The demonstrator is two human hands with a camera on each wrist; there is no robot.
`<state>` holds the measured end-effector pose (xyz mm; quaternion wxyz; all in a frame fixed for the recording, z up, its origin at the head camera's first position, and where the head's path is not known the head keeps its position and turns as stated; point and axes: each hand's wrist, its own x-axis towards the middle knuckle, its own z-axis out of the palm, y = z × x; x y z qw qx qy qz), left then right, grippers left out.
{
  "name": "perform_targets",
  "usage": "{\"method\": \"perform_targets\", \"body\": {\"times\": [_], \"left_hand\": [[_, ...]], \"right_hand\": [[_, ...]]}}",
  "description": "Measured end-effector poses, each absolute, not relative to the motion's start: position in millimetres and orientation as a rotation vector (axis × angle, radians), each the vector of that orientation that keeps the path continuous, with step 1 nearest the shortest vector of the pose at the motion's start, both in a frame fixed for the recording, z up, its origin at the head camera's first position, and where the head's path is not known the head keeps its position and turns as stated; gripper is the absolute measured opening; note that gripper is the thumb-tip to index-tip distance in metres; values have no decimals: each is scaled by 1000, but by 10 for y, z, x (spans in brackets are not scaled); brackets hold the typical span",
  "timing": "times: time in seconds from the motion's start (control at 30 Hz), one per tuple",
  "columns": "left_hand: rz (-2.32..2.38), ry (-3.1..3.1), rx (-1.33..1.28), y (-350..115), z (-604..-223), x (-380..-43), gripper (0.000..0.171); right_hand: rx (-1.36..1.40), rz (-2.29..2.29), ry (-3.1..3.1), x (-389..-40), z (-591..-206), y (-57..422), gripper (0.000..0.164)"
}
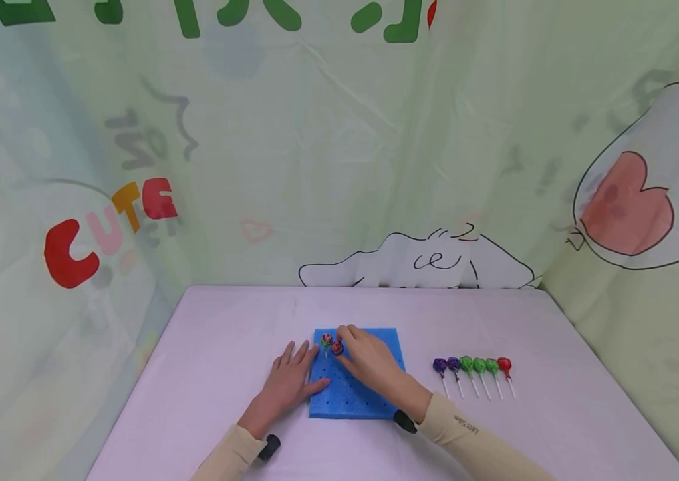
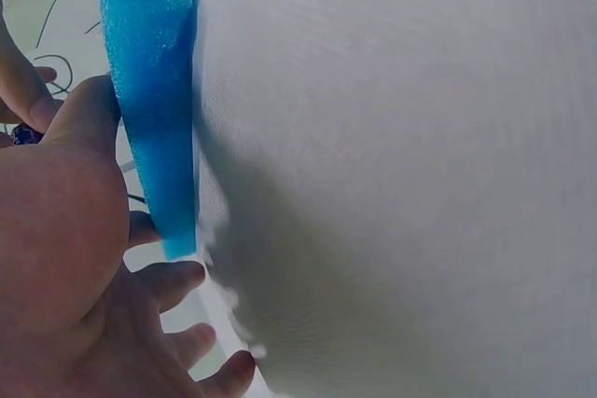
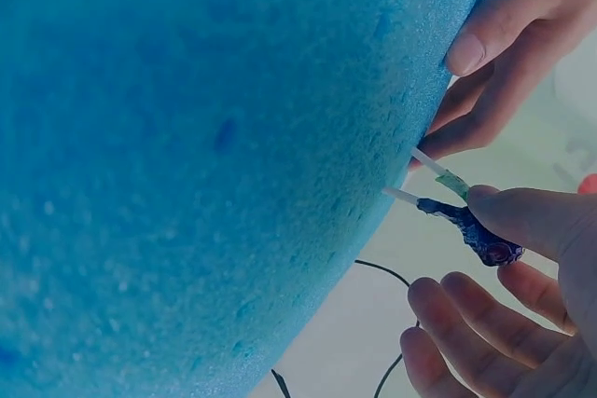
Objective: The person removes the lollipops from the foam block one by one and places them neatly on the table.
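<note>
A blue foam block (image 1: 354, 406) with rows of small holes lies on the table. My right hand (image 1: 369, 357) pinches the wrapped head of a dark purple lollipop (image 3: 485, 238) between thumb and finger. In the right wrist view its white stick points down at the foam, its tip right at the surface. Just left of it, a lollipop with a green and red wrapper (image 1: 326, 340) stands with its stick in the foam. My left hand (image 1: 287, 386) rests along the block's left side, fingers extended and thumb over the top.
Right of the block lies a row of lollipops: purple ones (image 1: 440, 365), several green ones (image 1: 480, 365) and a red one (image 1: 504, 364), sticks toward me. The pale table (image 1: 219, 347) is bordered by printed curtains (image 1: 327, 167) at the back and sides.
</note>
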<state>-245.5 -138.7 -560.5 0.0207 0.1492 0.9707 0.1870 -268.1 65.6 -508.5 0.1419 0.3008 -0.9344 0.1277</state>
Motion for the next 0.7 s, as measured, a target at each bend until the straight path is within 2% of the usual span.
{"method": "perform_targets", "body": {"times": [0.7], "left_hand": [[574, 3019, 470, -1385, -5629, -2453, 82]], "right_hand": [[868, 448, -2633, -2691, -5012, 671, 34]]}}
